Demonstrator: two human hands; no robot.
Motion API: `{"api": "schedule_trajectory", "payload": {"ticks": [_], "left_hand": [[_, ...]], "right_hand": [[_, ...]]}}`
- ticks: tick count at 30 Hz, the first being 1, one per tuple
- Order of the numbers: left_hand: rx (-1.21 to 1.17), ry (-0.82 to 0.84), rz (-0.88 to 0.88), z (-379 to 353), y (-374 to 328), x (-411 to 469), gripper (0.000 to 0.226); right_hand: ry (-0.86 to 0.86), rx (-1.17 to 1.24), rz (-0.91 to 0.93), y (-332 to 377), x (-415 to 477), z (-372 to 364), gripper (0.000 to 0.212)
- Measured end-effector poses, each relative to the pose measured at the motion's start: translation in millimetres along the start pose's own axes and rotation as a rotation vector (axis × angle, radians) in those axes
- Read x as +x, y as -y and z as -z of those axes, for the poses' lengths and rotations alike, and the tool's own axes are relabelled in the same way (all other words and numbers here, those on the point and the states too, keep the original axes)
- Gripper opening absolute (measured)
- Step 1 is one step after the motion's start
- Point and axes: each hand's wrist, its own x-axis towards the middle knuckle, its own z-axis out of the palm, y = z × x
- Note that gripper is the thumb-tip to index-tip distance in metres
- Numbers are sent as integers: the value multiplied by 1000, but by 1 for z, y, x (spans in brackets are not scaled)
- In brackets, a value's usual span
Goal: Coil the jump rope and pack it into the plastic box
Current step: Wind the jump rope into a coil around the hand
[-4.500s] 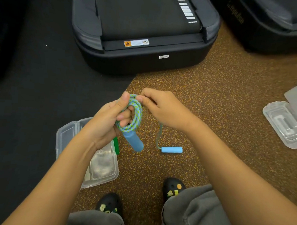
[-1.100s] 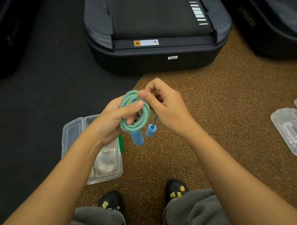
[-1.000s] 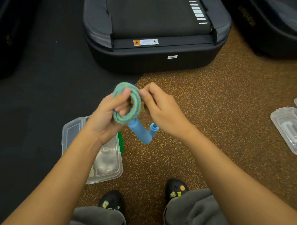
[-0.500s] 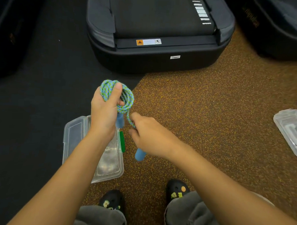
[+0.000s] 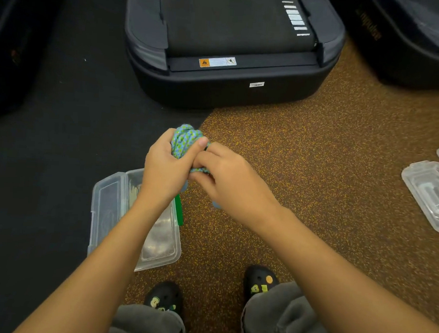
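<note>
Here, in the head view, your two hands meet over the floor [image 5: 314, 158]. Your left hand [image 5: 166, 169] is wrapped around the one rope [image 5: 185, 142], a blue-green bundle of loops bulging out above your curled fingers, with the thumb pressed across its front. Your right hand [image 5: 228, 178] touches the left, its fingers [image 5: 204, 163] pinched narrow on a strand at the bundle's lower edge. A sliver of pale blue shows just under each hand; you cannot tell from here whether these are the handles.

Below your left wrist lies one open clear box [image 5: 105, 211], partly hidden by the forearm, with one green latch [image 5: 178, 211] on the side nearer your right hand. Well apart, beyond your right hand's outer side, sits a second clear container [image 5: 428, 195]. Ahead of your fingertips stands one treadmill [image 5: 231, 53]. Two black shoes [image 5: 258, 281] show near your knees.
</note>
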Motion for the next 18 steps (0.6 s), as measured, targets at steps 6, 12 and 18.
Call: {"api": "schedule_trajectory", "payload": {"ticks": [6,12,18], "left_hand": [[-68,198,11,8,-5,3,24],[-125,453,14,9,-6,-2,31],[-228,652,27,15,-9,-2,34]], "right_hand": [[-52,36,37,-3,0,7,19],[-130,157,-62,-11,6,16,40],[63,176,-92,-20,8,15,45]]}}
